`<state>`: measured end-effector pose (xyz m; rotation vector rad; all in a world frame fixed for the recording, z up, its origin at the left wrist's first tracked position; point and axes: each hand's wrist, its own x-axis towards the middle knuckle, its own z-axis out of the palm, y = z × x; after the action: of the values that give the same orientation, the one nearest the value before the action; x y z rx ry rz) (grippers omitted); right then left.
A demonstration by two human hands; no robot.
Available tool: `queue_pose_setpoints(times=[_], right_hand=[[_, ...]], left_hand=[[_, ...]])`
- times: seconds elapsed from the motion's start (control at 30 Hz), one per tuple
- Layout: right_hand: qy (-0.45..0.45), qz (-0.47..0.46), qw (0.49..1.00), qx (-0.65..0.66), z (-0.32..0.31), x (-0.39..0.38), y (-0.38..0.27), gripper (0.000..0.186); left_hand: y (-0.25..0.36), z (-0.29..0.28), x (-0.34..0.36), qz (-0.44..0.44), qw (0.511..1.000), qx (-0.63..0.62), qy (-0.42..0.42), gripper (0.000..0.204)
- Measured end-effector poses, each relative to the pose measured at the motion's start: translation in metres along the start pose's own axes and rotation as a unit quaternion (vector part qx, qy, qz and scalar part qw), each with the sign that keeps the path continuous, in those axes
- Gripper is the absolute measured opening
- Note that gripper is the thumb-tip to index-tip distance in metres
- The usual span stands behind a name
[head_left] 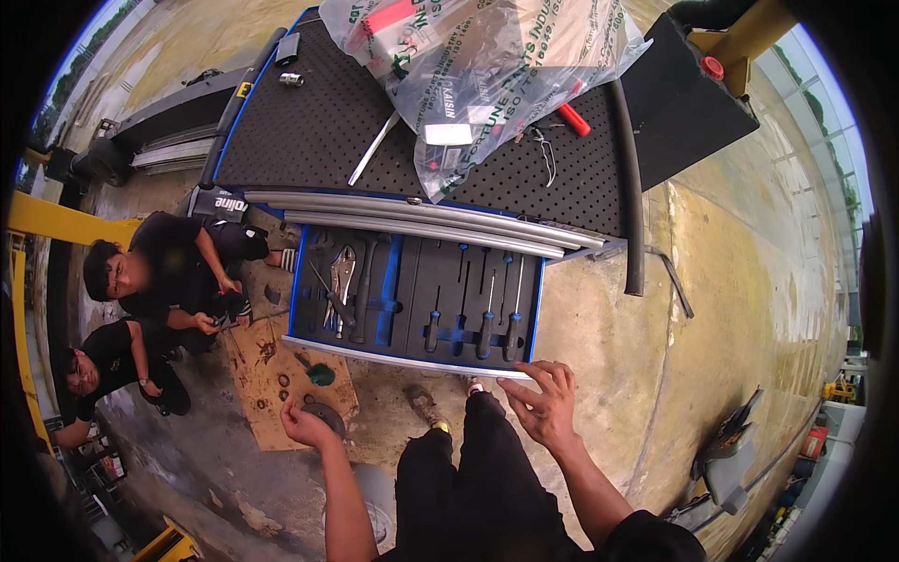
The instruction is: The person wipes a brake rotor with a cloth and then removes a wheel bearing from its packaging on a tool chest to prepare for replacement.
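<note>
A blue tool drawer (412,354) is pulled out from under the black perforated bench top. Its dark foam holds several blue-and-black screwdrivers (485,332) on the right. Locking pliers (343,277) and a hammer (365,286) lie on the left side. My right hand (545,405) is at the drawer's front right corner, fingers spread, with fingertips at the silver edge; nothing shows in it. My left hand (309,426) is raised below the drawer's front left corner, apart from it. Its fingers are loosely bent and I see nothing in them.
On the bench top (309,131) lie a printed plastic bag (478,84), a metal bar (373,150) and a red-handled tool (573,119). Two people crouch at left. Cardboard (253,375) with rings and dark parts lies on the floor beside them.
</note>
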<state>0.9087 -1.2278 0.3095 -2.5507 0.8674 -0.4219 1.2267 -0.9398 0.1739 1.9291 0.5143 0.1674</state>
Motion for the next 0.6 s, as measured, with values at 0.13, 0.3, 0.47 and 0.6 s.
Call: queue_pose_setpoints(times=[0.13,0.3,0.47,0.6], right_hand=[[0.029,0.02,0.999,0.03,-0.024,-0.005,0.002,0.037],[0.023,0.071,0.993,0.091,-0.058,0.005,0.012,0.043],[0.068,0.111,0.987,0.094,-0.141,0.028,0.041,0.056],[0.123,0.089,0.988,-0.015,-0.207,0.061,0.076,0.056]], left_hand=[[0.122,0.045,-0.011,0.158,0.978,-0.102,-0.09,0.026],[0.267,0.115,-0.087,0.288,0.896,-0.217,-0.259,0.03],[0.356,0.172,-0.167,0.449,0.82,-0.003,-0.355,0.046],[0.362,0.211,-0.185,0.501,0.787,0.037,-0.357,0.062]])
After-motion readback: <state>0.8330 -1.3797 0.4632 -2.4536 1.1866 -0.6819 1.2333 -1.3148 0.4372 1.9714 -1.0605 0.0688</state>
